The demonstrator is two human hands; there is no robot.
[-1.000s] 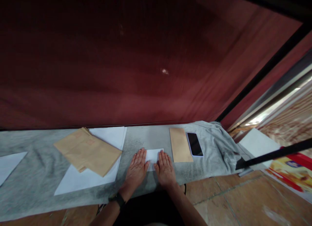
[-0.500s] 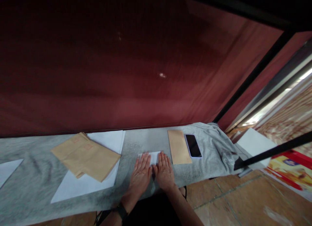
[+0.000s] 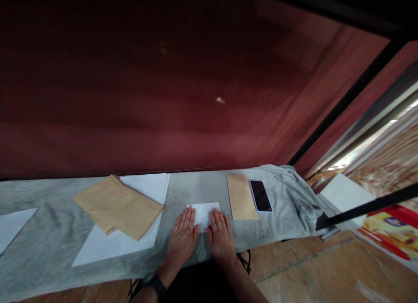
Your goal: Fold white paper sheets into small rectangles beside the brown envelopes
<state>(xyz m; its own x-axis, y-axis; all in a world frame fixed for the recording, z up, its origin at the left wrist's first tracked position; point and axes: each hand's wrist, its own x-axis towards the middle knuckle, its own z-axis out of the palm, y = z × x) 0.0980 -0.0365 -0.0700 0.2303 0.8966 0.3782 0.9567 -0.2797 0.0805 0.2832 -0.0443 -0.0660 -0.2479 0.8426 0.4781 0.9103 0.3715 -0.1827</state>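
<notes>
Near left hand [image 3: 183,237], apparently red-printed envelopes [image 3: 133,211]

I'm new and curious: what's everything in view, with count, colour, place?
Small rectangular paper: one, white, centre
Flat paper envelopes: at least two, brown, left
Flat paper envelope: one, brown, right
Rectangular phone: one, black and lilac, right
Large paper sheets: at least two, white, left
Draped cloth: one, grey, underneath
Flat panel: one, white, far right
Printed packaging: one, red-yellow, lower right
Slim bars: at least two, black, right
Backdrop: one, dark red, behind
Tiled floor: one, brown, bottom
Wristband: one, black, left wrist
Left hand, right hand: two, bare, on small paper
</notes>
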